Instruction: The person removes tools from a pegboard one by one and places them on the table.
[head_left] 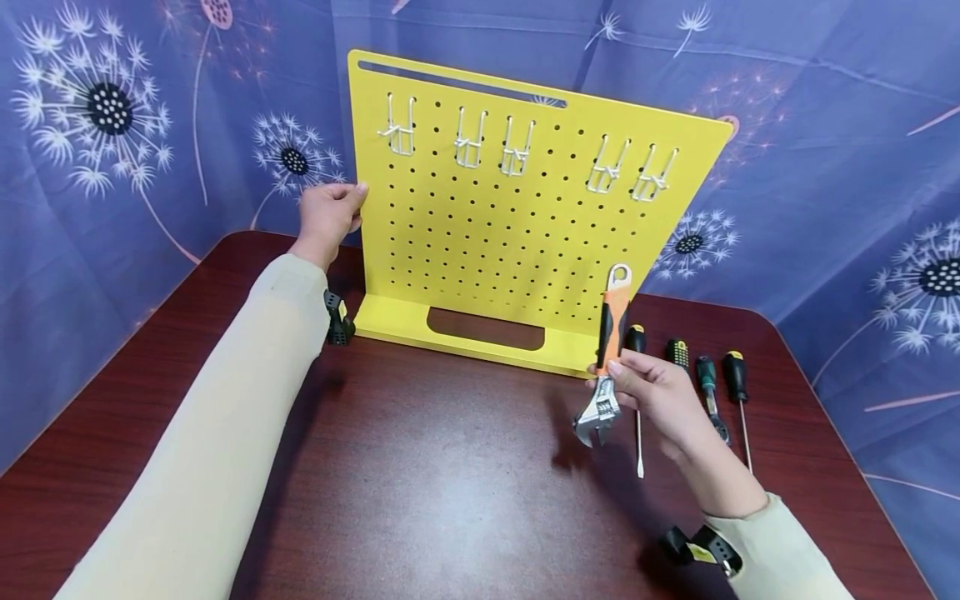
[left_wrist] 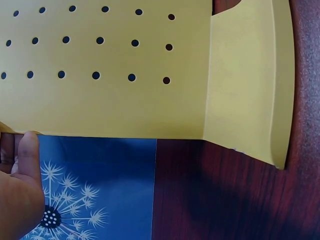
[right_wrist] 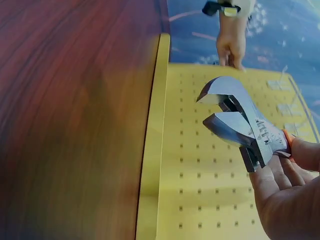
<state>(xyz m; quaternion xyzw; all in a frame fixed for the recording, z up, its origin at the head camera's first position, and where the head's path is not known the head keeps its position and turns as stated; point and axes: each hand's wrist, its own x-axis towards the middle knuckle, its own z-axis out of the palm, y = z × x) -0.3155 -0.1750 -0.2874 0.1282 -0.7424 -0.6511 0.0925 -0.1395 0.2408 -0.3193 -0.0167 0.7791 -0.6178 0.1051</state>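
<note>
A yellow pegboard [head_left: 480,225] stands upright on the table, with several white wire hooks [head_left: 470,150] along its upper part. My left hand [head_left: 328,218] pinches the board's left edge between thumb and fingers; the left wrist view shows the thumb [left_wrist: 30,155] at that edge. In front of the board's lower right corner, my right hand [head_left: 660,396] holds an adjustable wrench [head_left: 613,333] near its head. Its orange and black handle points up and its metal head points down. The right wrist view shows the wrench's head [right_wrist: 235,115] with its jaws apart.
Right of the board lie several tools: a flat screwdriver [head_left: 639,417], a yellow-dotted handle [head_left: 678,353], a green-handled tool [head_left: 707,383] and another screwdriver [head_left: 738,392]. The dark wooden table [head_left: 420,483] is backed by a blue dandelion-print cloth [head_left: 187,100].
</note>
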